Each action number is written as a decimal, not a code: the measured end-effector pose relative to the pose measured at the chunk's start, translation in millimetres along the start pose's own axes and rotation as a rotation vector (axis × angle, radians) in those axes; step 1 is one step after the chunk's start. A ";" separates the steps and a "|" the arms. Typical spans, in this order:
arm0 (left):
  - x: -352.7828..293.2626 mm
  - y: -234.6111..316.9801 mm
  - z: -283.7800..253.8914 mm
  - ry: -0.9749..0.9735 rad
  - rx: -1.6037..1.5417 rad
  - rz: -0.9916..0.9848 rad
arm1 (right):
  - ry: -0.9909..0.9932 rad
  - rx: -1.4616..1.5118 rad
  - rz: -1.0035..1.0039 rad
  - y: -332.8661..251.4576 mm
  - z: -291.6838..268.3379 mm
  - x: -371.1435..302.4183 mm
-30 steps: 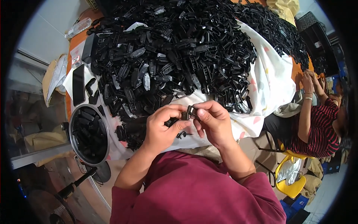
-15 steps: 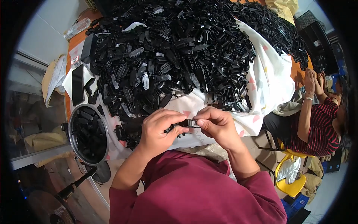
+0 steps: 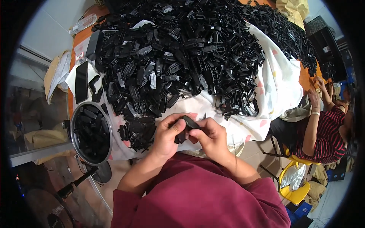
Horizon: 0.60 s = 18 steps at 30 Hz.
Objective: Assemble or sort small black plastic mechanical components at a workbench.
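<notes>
Close in front of my body, both hands grip a small, curved black plastic part. My left hand is closed, its thumb pressed on the part's left end. From the other side, my right hand pinches it between thumb and fingers. More black plastic shows below, between the hands; whether it is a separate piece I cannot tell. Left of my left hand lies a small cluster of black parts. Beyond my hands rises a large heap of similar black parts on a white patterned cloth.
A metal-rimmed round bowl of black parts stands at the left, near a dark phone. A clear bottle lies at the far left. On the right, a person in a striped top works beside a yellow chair.
My hands have drawn closer together and slightly nearer my body. The piece between them is turned, now showing a smooth curved black side. At the right, the other person's hands have shifted.
</notes>
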<state>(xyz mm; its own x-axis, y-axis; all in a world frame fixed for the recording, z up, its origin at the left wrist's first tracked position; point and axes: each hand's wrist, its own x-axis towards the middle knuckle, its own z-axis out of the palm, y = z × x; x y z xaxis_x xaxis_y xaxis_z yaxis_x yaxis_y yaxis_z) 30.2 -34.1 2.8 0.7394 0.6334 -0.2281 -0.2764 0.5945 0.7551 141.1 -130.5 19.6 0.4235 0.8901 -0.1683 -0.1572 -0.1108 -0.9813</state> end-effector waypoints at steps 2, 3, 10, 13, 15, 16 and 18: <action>-1.0 2.0 -4.9 0.069 -0.090 -0.003 | -0.084 -0.071 -0.002 7.5 -0.2 13.0; 0.1 3.4 -10.5 0.075 -0.009 0.069 | -0.084 -0.068 -0.004 9.0 -3.3 23.4; 26.6 34.5 -32.5 0.333 0.511 0.309 | 0.191 -1.214 -0.570 14.0 -16.7 74.6; 33.5 32.7 -9.2 0.317 1.458 0.588 | 0.279 -1.119 -0.712 9.1 -18.1 71.0; 31.3 26.8 -3.0 0.247 1.941 0.511 | 0.325 -0.859 -0.670 13.2 -18.9 65.1; 32.5 21.6 0.0 0.245 2.090 0.397 | 0.304 -0.803 -0.563 10.6 -17.6 57.4; 39.2 17.3 1.2 0.240 2.189 0.427 | 0.256 -0.708 -0.459 10.8 -17.7 49.2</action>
<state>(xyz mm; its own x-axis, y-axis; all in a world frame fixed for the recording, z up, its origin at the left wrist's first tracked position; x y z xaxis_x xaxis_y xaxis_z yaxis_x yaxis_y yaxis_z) 55.2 0.4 7.6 0.7276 0.6662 0.1638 0.6715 -0.7404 0.0290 176.0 -95.8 -0.9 0.5090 0.7972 0.3246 0.6317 -0.0898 -0.7700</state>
